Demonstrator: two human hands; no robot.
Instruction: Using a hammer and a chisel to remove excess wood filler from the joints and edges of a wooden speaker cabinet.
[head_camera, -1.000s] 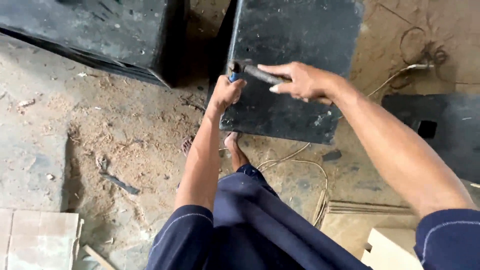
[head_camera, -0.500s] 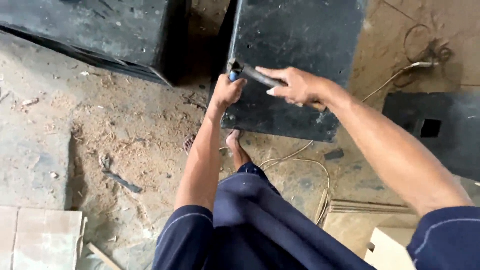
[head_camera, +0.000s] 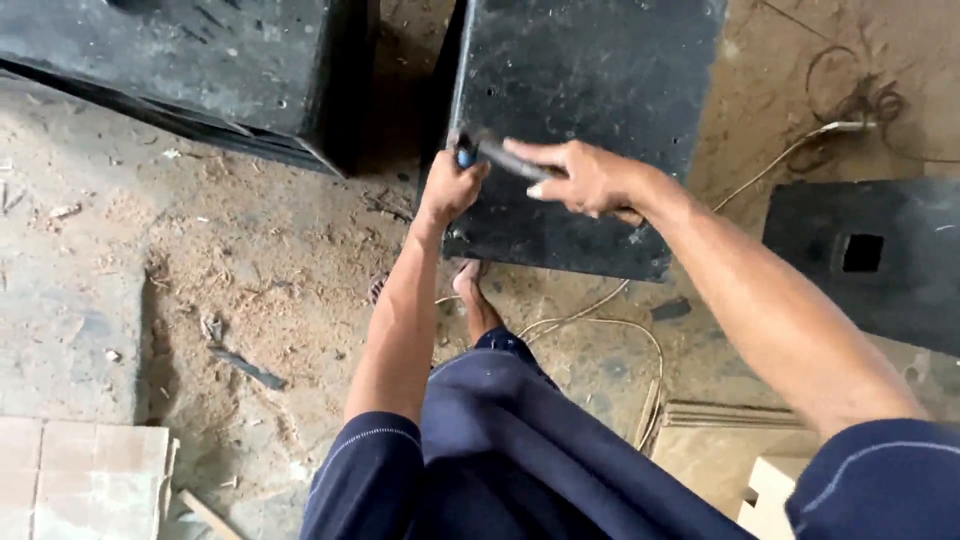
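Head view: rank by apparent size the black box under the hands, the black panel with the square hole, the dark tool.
1. black box
2. black panel, partly cropped by the frame, so its full size is unsure
3. dark tool, gripped by left hand and right hand

A flat, pale brown cardboard piece (head_camera: 75, 480) lies on the floor (head_camera: 200, 260) at lower left; no labels, signs or screens.
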